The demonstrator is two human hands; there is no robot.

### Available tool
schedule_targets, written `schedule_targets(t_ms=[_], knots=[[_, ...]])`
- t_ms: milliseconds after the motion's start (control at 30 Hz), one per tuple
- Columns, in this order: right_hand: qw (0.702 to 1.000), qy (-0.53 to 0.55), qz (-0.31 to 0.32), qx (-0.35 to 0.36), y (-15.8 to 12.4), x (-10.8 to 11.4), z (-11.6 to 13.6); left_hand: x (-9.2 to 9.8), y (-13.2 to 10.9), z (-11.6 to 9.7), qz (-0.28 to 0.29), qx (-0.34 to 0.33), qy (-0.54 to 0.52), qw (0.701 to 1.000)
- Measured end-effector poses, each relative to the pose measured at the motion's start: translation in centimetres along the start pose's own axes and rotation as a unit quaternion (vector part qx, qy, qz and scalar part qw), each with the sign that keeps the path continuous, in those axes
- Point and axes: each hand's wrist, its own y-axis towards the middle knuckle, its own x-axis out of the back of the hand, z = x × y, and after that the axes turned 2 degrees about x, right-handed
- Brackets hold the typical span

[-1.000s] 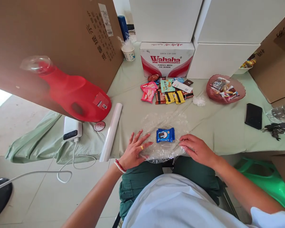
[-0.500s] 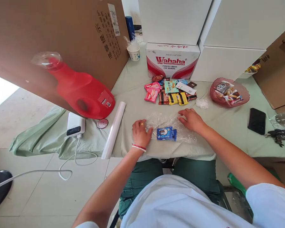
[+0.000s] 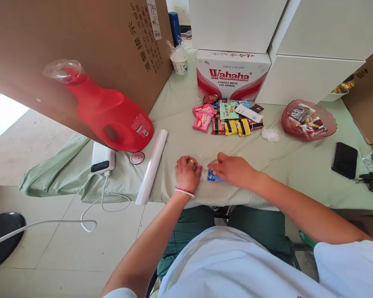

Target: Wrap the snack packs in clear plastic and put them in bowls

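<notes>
A blue snack packet (image 3: pixel 214 175) lies on the pale green cloth near the table's front edge, partly covered by clear plastic film (image 3: pixel 204 172). On its left, my left hand (image 3: pixel 188 170) is closed with its fingertips pressed together on the edge of the film. From the right, my right hand (image 3: pixel 234 169) reaches over the packet and film, its fingers bent together and slightly blurred. What its fingertips hold is hard to make out, and the hand hides the packet's right side.
Several wrapped snacks (image 3: pixel 228 118) lie before a Wahaha box (image 3: pixel 233 76). To their right are crumpled plastic (image 3: pixel 270 134), a pink bowl (image 3: pixel 309 122) and a phone (image 3: pixel 345 160). On the left are a white roll (image 3: pixel 152 167), red jug (image 3: pixel 115 118) and power bank (image 3: pixel 102 158).
My right hand has moved left, over the blue packet. The film that was spread out is now drawn in around the packet. The view has shifted slightly.
</notes>
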Motion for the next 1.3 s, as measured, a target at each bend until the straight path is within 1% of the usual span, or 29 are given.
schedule_targets(t_ms=[67, 133, 167, 233, 267, 300, 333, 367, 433, 500, 533, 567, 600, 667, 700, 733, 800, 833, 867, 933, 1000, 1033, 1100, 1133, 1200, 1233, 1267, 1300], knots=[[0.999, -0.031, 0.029, -0.01, -2.0, -1.2, 1.5, 0.4, 0.2, 0.1, 0.005, 0.007, -0.012, 1.0], [0.999, -0.032, 0.029, -0.031, -3.3, -3.0, 2.0, 0.8, 0.2, 0.2, 0.014, 0.026, -0.063, 0.998], [0.999, -0.023, 0.02, -0.039, -3.6, -3.9, 1.9, 1.0, 0.2, 0.1, 0.02, 0.046, -0.102, 0.993], [0.999, 0.009, -0.015, -0.041, -4.1, -5.8, 1.5, 1.4, -0.3, -0.6, 0.029, 0.095, -0.194, 0.976], [0.998, 0.031, -0.039, -0.037, -4.3, -6.7, 1.2, 1.5, -0.8, -1.3, 0.032, 0.109, -0.236, 0.965], [0.996, 0.054, -0.065, -0.031, -4.4, -7.4, 1.0, 1.6, -1.3, -2.2, 0.037, 0.109, -0.271, 0.956], [0.992, 0.081, -0.091, -0.023, -4.6, -8.1, 0.9, 1.7, -1.9, -3.3, 0.045, 0.09, -0.295, 0.95], [0.987, 0.11, -0.116, -0.014, -4.8, -8.5, 0.8, 1.6, -2.5, -4.4, 0.055, 0.054, -0.304, 0.95], [0.972, 0.177, -0.152, 0.01, -5.5, -8.8, 0.5, 1.4, -3.6, -6.6, 0.076, -0.051, -0.267, 0.959], [0.956, 0.244, -0.163, 0.025, -6.4, -8.6, 0.0, 0.9, -4.6, -8.0, 0.083, -0.146, -0.183, 0.969], [0.948, 0.267, -0.171, 0.01, -6.9, -8.4, -0.4, 0.6, -5.0, -8.4, 0.084, -0.179, -0.138, 0.971], [0.942, 0.275, -0.189, -0.026, -7.4, -8.1, -0.8, 0.4, -5.4, -8.6, 0.084, -0.2, -0.1, 0.971], [0.937, 0.262, -0.215, -0.082, -7.9, -7.8, -1.3, 0.2, -5.7, -8.5, 0.087, -0.214, -0.069, 0.97], [0.921, 0.186, -0.265, -0.215, -8.7, -7.6, -2.2, -0.2, -6.4, -8.2, 0.096, -0.231, -0.025, 0.968], [0.916, 0.143, -0.266, -0.265, -9.1, -7.6, -2.6, -0.3, -6.6, -8.0, 0.101, -0.234, -0.01, 0.967], [0.917, 0.11, -0.247, -0.293, -9.4, -7.7, -3.0, -0.4, -6.8, -7.8, 0.107, -0.235, 0.003, 0.966], [0.933, 0.095, -0.182, -0.295, -9.9, -7.7, -3.6, -0.5, -7.1, -7.5, 0.116, -0.234, 0.023, 0.965], [0.939, 0.109, -0.16, -0.283, -10.0, -7.6, -3.7, -0.5, -7.2, -7.4, 0.118, -0.233, 0.03, 0.965], [0.941, 0.13, -0.152, -0.274, -10.0, -7.3, -3.7, -0.5, -7.2, -7.3, 0.118, -0.235, 0.035, 0.964], [0.93, 0.184, -0.165, -0.273, -9.3, -6.3, -3.5, -0.6, -7.1, -7.2, 0.117, -0.244, 0.044, 0.962], [0.917, 0.224, -0.184, -0.275, -7.6, -4.8, -2.8, -0.7, -7.0, -7.1, 0.115, -0.252, 0.049, 0.959], [0.916, 0.229, -0.191, -0.269, -6.3, -4.1, -2.3, -0.7, -7.0, -7.2, 0.115, -0.256, 0.05, 0.958], [0.932, 0.202, -0.185, -0.239, -3.2, -2.9, -1.1, -0.8, -7.2, -7.1, 0.116, -0.265, 0.044, 0.956], [0.945, 0.176, -0.163, -0.221, -1.6, -2.5, -0.4, -0.7, -7.4, -7.0, 0.117, -0.268, 0.036, 0.956], [0.971, 0.12, -0.085, -0.186, 1.2, -2.2, 1.0, -0.3, -8.1, -6.3, 0.114, -0.278, 0.012, 0.954], [0.979, 0.095, -0.048, -0.172, 2.2, -2.3, 1.7, 0.2, -8.5, -5.6, 0.108, -0.284, -0.002, 0.953], [0.984, 0.074, -0.024, -0.159, 2.8, -2.5, 2.4, 0.7, -9.0, -4.8, 0.099, -0.291, -0.015, 0.951], [0.987, 0.056, -0.017, -0.147, 3.2, -2.8, 3.1, 1.4, -9.4, -3.8, 0.085, -0.297, -0.025, 0.951]])
